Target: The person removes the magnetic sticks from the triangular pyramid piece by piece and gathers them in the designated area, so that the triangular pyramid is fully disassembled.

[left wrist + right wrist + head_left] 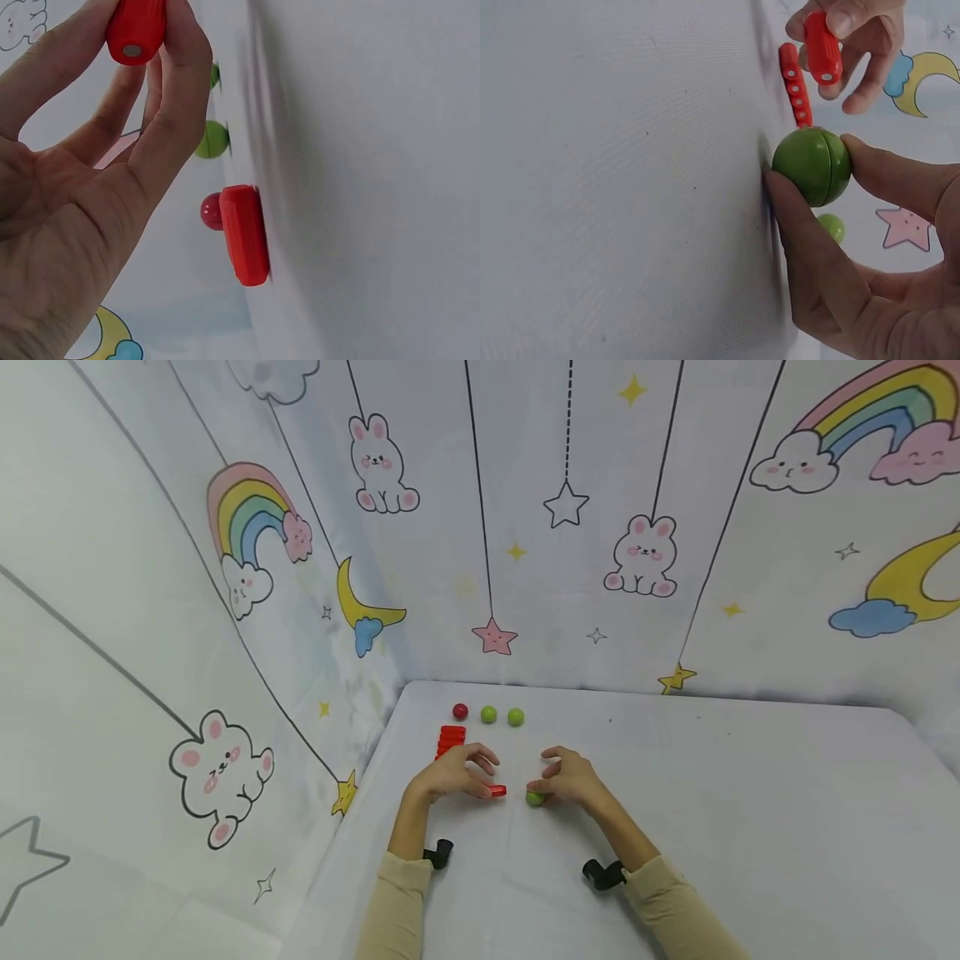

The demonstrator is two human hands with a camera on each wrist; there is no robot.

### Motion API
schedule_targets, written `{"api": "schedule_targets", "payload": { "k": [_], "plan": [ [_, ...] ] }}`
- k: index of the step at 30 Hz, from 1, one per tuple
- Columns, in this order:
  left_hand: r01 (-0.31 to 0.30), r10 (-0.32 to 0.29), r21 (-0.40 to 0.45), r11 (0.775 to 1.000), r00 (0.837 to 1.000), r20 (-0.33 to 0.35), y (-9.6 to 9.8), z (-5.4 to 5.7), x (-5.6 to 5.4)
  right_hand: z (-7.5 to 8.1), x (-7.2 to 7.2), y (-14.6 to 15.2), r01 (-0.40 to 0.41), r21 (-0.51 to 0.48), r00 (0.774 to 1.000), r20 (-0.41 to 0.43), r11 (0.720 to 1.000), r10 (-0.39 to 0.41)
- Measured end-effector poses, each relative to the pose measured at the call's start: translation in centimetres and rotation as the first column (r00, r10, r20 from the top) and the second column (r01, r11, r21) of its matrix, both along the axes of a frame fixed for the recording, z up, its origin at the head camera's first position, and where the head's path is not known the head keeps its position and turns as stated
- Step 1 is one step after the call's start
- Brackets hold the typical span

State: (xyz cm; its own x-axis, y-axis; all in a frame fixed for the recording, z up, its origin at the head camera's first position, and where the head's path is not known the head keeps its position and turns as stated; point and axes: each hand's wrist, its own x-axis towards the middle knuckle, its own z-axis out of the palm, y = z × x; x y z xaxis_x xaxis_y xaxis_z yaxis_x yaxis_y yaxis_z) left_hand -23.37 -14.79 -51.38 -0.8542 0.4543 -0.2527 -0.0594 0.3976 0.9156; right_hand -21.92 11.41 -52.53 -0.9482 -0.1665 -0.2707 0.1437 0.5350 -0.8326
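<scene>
My left hand [456,772] pinches a red magnetic rod [498,791] between thumb and fingers. A round silver magnet shows in the end of that rod [136,30] in the left wrist view. To the right, my right hand [573,779] holds a green ball [535,798] by thumb and fingertips, low over the table. A seam runs around this ball [812,166] in the right wrist view. The rod and the ball face each other with a small gap between them. Behind the left hand lies a row of red rods [451,737], partly hidden by it.
Past the row of rods, a red ball [461,712] and two green balls, one on the left [488,714] and one on the right [516,717], sit on the white table [712,793]. A cloth wall [450,568] with cartoon drawings stands behind and at left.
</scene>
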Motion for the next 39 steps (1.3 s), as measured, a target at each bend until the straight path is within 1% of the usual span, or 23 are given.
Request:
{"api": "schedule_targets", "payload": {
  "k": [6,12,16,24,30,35,39],
  "plan": [
    [-0.023,0.023,-0.003,1.0,1.0,0.002,-1.1,-0.1,-0.1,0.0,0.1,0.1,0.004,-0.01,1.0,-0.001,1.0,-0.004],
    [-0.045,0.043,-0.022,0.999,0.996,-0.075,-2.4,0.1,0.1,-0.1,0.1,0.1,0.004,-0.016,1.0,0.007,1.0,-0.004],
    [-0.083,0.083,0.001,0.997,0.992,-0.09,-3.5,0.0,-0.1,-0.1,0.1,0.2,-0.001,-0.028,1.0,0.003,1.0,0.001],
    [-0.177,0.177,0.015,0.984,0.982,-0.071,-5.0,-0.6,-0.2,-0.3,0.0,0.3,-0.007,-0.04,1.0,-0.005,0.999,0.007],
    [-0.272,0.272,0.009,0.962,0.96,-0.062,-5.6,-0.9,-0.1,-0.4,0.0,0.3,-0.012,-0.019,1.0,-0.013,1.0,0.012],
    [-0.354,0.353,-0.009,0.935,0.934,-0.049,-6.2,-0.7,0.0,-0.3,0.0,0.2,-0.008,-0.007,1.0,-0.01,1.0,0.008],
    [-0.407,0.406,-0.033,0.913,0.913,-0.038,-6.7,-1.0,-0.1,-0.3,0.1,0.2,-0.008,-0.015,1.0,-0.01,1.0,0.008]
  ]
}}
